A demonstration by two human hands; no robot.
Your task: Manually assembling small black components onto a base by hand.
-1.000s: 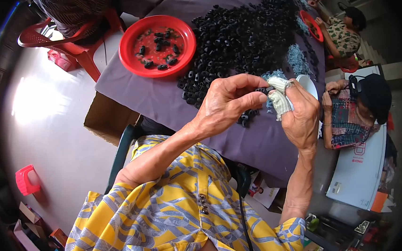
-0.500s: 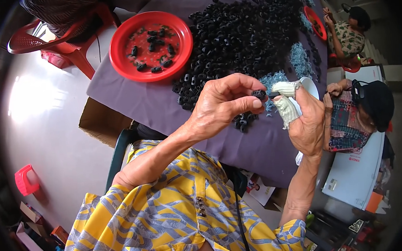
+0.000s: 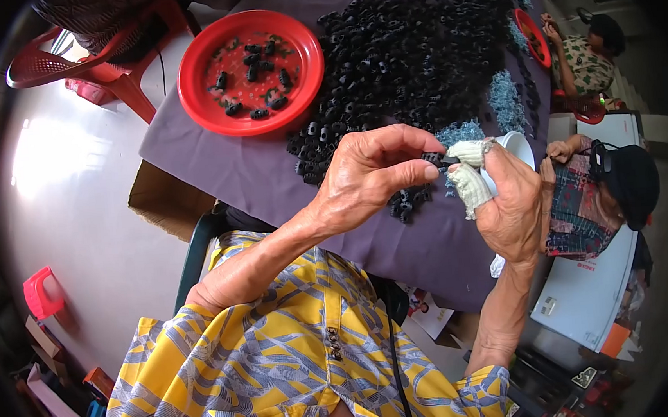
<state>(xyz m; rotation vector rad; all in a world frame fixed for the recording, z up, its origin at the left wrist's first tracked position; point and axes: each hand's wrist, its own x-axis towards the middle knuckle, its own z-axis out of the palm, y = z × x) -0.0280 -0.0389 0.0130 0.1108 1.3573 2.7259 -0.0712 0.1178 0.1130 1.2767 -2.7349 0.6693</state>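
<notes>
Between the thumb and forefinger of my left hand sits a small black ribbed plastic part. My right hand wears off-white cloth finger covers on its thumb and forefinger. Those covered fingertips pinch a small dark piece, mostly hidden, right at the end of the black part. Just beyond the hands spreads a big pile of similar black parts. A white cup stands partly hidden behind my right hand, with light blue small pieces beside it.
Left of the pile lies a round red tray with several black parts and small dark bits. More blue pieces lie along the far right of the purple cloth. Another person sits at the right, and a red chair stands upper left.
My right hand's covered fingers have shifted slightly left, closer to the black part. The left hand keeps its pinch on it. The view has shifted a little.
</notes>
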